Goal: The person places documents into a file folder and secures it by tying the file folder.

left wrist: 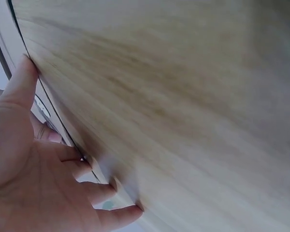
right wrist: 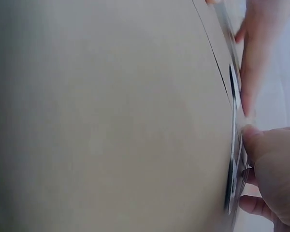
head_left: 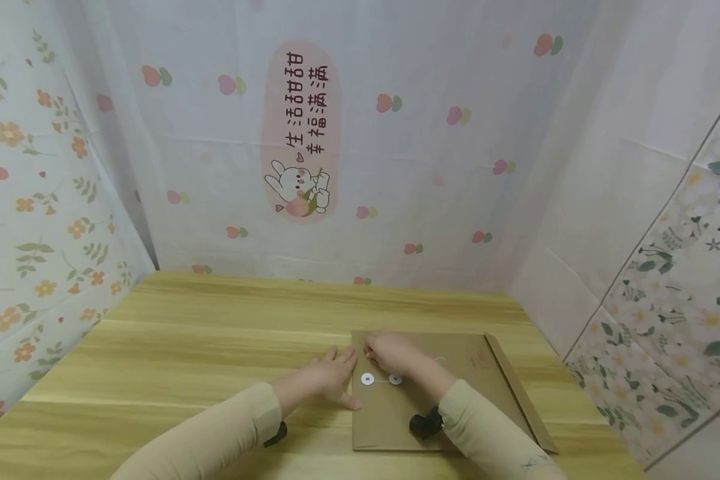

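A brown kraft paper document envelope [head_left: 384,427] lies flat on the table. Near its left edge sit two white round buttons, the left button [head_left: 367,379] and the right button [head_left: 395,379], with a thin white string [head_left: 381,381] stretched between them. My left hand [head_left: 330,377] rests at that edge, fingers spread, fingertips and thumb touching it; the left wrist view shows its palm [left wrist: 34,193]. Just above the buttons, my right hand [head_left: 393,353] has curled fingers and pinches the string's loose end. Seen from the right wrist, thumb and fingers of this hand [right wrist: 280,169] stay close beside the buttons.
The wood-grain table [head_left: 216,333] extends left of and behind the envelope. An unfolded flap [head_left: 519,393] runs along the envelope's right side. Patterned cloth curtains [head_left: 426,167] hang at the back and both sides. A black wrist device [head_left: 426,423] sits under the right sleeve.
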Demonstrator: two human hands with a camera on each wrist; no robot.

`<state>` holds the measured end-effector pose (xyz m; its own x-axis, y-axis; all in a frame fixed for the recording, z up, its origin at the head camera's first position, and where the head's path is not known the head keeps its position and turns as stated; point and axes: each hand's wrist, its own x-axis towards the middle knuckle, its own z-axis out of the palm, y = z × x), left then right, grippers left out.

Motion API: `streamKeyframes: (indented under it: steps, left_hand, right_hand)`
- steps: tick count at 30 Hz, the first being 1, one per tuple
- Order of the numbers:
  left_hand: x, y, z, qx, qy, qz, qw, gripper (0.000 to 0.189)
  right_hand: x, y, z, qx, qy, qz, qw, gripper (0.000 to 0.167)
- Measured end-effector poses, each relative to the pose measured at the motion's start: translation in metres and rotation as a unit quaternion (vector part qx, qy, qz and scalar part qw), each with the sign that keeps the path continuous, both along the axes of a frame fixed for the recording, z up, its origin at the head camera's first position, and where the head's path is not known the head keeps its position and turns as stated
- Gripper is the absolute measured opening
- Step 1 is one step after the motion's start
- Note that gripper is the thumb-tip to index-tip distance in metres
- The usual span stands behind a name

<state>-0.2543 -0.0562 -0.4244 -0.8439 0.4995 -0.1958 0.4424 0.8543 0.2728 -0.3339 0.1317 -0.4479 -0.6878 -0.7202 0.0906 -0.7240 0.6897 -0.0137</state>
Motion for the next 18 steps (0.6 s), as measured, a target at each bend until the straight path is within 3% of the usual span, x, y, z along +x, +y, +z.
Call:
streamKeyframes:
  steps: [3, 7, 12, 18]
  left_hand:
    - [0.000, 0.000, 0.001, -0.003, 0.000, 0.001, 1.0000, 0.102]
    - [0.000, 0.000, 0.000, -0.006, 0.001, 0.003, 1.0000, 0.102]
    - [-0.002, 0.001, -0.001, -0.014, 0.010, 0.004, 0.9998, 0.102]
    - [-0.002, 0.000, -0.002, -0.020, 0.013, -0.003, 0.9997, 0.102]
  right_hand:
    - [0.003, -0.006, 0.002, 0.012, 0.015, 0.014, 0.9997, 0.010]
    - [0.003, -0.006, 0.002, -0.001, 0.001, 0.017, 0.9998, 0.010]
    - [-0.002, 0.000, 0.002, -0.082, -0.075, 0.009, 0.9937, 0.014]
    - [-0.009, 0.009, 0.004, -0.167, -0.173, 0.005, 0.9707, 0.007]
